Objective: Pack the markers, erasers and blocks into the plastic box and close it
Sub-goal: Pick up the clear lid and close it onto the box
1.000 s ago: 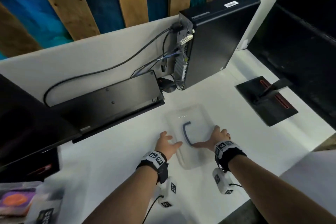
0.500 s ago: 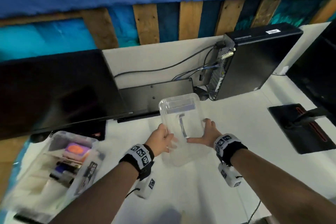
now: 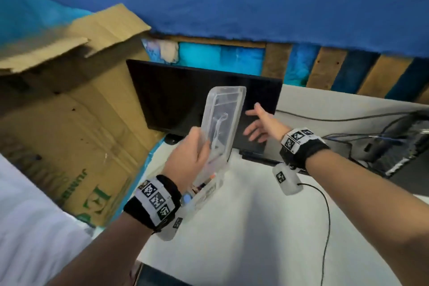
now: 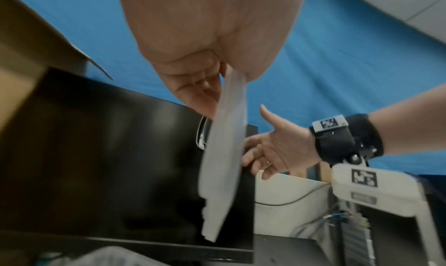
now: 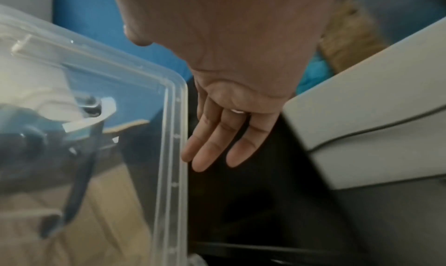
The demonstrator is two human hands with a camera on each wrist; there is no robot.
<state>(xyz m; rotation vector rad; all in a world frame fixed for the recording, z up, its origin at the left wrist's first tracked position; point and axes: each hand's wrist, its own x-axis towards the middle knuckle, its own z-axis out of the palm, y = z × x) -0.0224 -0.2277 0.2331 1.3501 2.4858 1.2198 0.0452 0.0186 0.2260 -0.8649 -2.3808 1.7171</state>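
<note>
My left hand [image 3: 192, 158] grips the clear plastic lid [image 3: 222, 123] by its lower left edge and holds it tilted up on end above the table. The lid's handle shows through the plastic. In the left wrist view the lid [image 4: 224, 155] hangs edge-on from my left hand [image 4: 205, 60]. My right hand [image 3: 257, 125] is open with straight fingers just right of the lid, apart from it. In the right wrist view my right hand [image 5: 217, 136] hovers beside the lid's rim [image 5: 169, 136]. The clear plastic box [image 3: 206, 195] sits under the lid, mostly hidden by my left wrist, with markers partly showing inside.
A black monitor [image 3: 185, 100] stands right behind the lid. A large cardboard box [image 3: 69, 111] fills the left. A computer tower [image 3: 406, 146] with cables is at the right. A black cable [image 3: 325, 204] runs across the white table [image 3: 255, 227].
The lid has been lifted off the table, carried left over the box and tipped upright. My right hand has let go of it and opened. The view has swung left.
</note>
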